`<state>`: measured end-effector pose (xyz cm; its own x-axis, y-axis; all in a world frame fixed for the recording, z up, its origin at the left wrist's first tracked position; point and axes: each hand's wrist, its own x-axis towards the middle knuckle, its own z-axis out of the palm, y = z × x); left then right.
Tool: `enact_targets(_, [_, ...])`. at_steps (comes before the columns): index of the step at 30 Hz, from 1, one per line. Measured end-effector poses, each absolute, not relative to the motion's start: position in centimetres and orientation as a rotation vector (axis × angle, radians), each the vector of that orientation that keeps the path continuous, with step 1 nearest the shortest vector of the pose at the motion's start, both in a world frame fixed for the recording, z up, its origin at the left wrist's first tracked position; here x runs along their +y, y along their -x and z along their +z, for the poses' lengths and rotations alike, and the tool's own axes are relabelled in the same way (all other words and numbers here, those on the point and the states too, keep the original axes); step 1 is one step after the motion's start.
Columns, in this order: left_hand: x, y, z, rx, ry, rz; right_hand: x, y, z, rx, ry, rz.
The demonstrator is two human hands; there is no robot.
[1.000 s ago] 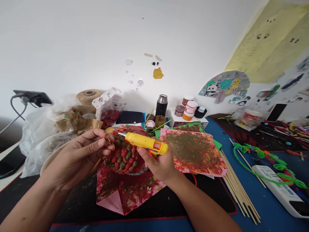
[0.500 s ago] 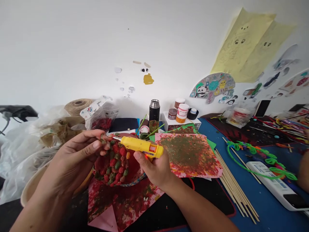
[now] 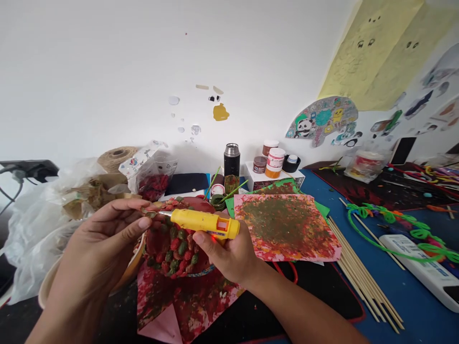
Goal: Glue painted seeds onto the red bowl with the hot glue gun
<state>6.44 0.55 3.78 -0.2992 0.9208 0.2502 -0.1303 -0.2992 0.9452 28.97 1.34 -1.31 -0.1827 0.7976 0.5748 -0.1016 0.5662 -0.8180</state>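
My right hand [image 3: 234, 253] is wrapped round a yellow hot glue gun [image 3: 197, 221], whose metal nozzle points left and a small red light glows near the thumb. Between the thumb and fingers of my left hand [image 3: 107, 239] is a small greenish-brown painted piece [image 3: 150, 214], right at the nozzle tip. Below the gun lies a red round base [image 3: 158, 239] covered in red, green and brown lumps [image 3: 181, 247]; the gun and hands hide part of it. Paint-smeared pink paper [image 3: 193, 306] lies under it.
Painted paper [image 3: 287, 224] and wooden sticks [image 3: 362, 272] lie to the right, beside a white power strip [image 3: 419, 263]. Paint jars [image 3: 275, 162] and a black flask [image 3: 232, 160] stand by the wall. Plastic bags [image 3: 32, 239] and a tan bowl [image 3: 46, 289] are at left.
The view has shifted slightly. The glue gun has moved a little left with its nozzle at the small piece, which my left hand has drawn away from the lumps.
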Motion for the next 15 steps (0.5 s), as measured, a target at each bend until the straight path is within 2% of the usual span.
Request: enact_targets(15, [-0.2, -7.07, 3.44, 1.292, -1.23, 1.736, 1.56, -28.7, -1.76, -1.618, 0.66, 0.762])
